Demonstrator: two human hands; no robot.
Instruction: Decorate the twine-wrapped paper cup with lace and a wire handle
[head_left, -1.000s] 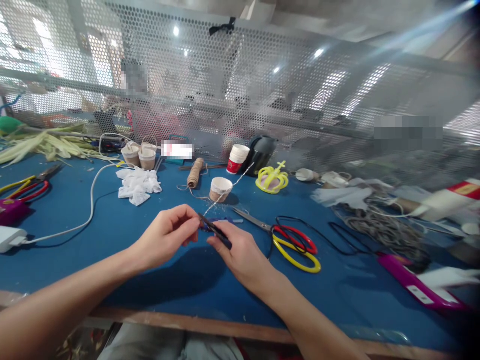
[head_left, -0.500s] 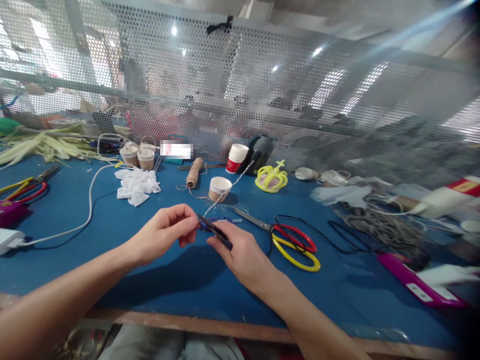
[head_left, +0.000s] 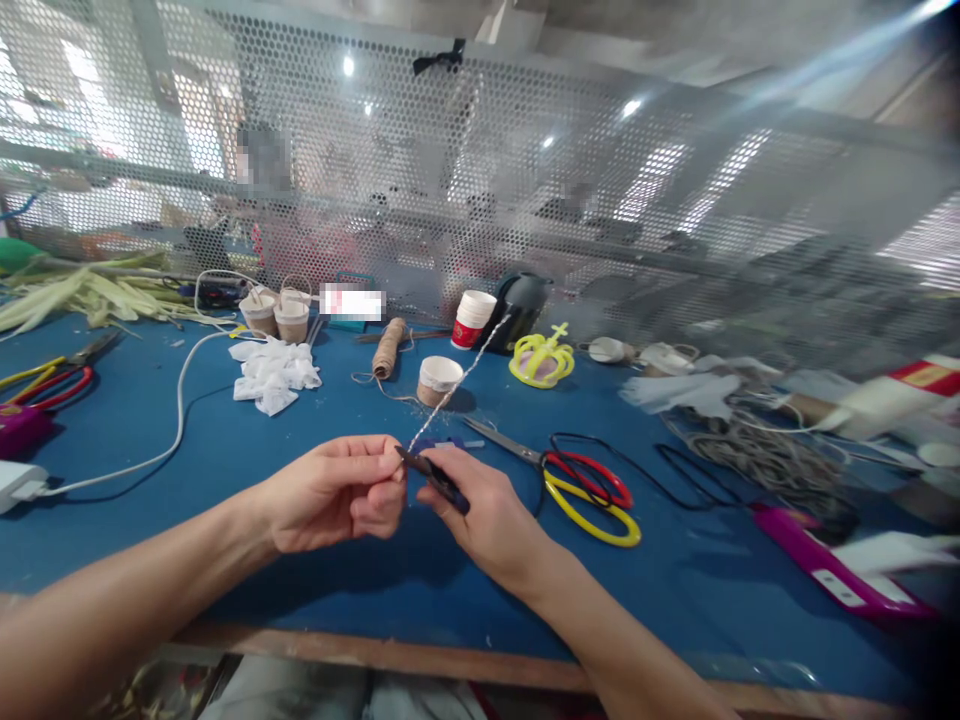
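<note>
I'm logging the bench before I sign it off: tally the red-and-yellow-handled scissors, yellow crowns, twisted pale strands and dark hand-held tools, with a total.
Red-and-yellow-handled scissors: 2
Yellow crown: 1
Twisted pale strand: 1
Dark tool in the right hand: 1
Total: 5

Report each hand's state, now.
Left hand: closed, pinching near the twisted strand's lower end; exact grip hidden.
Right hand: closed, holding dark pliers.
</note>
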